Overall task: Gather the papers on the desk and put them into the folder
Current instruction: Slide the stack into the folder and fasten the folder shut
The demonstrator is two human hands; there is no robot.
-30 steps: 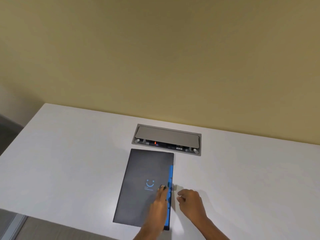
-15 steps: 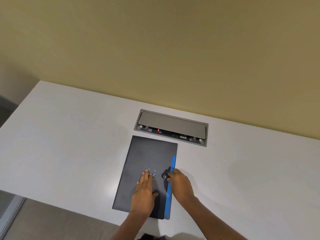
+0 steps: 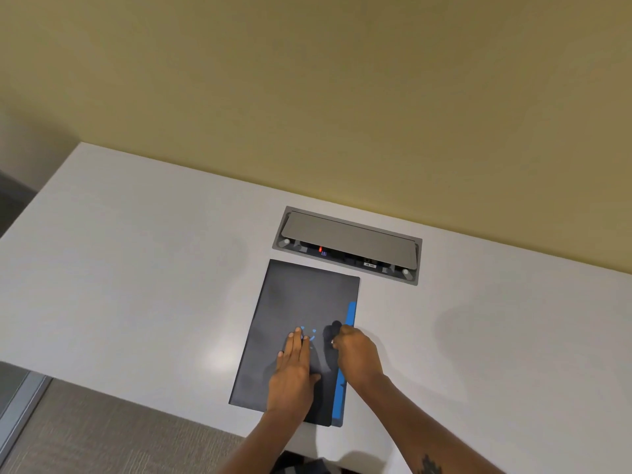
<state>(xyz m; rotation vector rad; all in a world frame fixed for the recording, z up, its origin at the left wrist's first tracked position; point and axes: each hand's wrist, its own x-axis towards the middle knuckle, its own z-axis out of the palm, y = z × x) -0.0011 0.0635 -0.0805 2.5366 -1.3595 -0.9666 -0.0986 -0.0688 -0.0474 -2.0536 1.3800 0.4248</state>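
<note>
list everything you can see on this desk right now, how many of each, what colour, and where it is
desk: one, white, against the wall, fills the view.
folder: one, dark grey, closed, flat near the front edge at centre; blue strip along its right edge, blue mark partly under the fingers.
cable box: one, grey, recessed in the desk just behind the folder; small red light inside.
wall: one, yellow-beige, behind the desk.
loose papers: none visible.
left hand: one, flat on the folder cover.
right hand: one, fingers curled at the folder's right edge.
</note>
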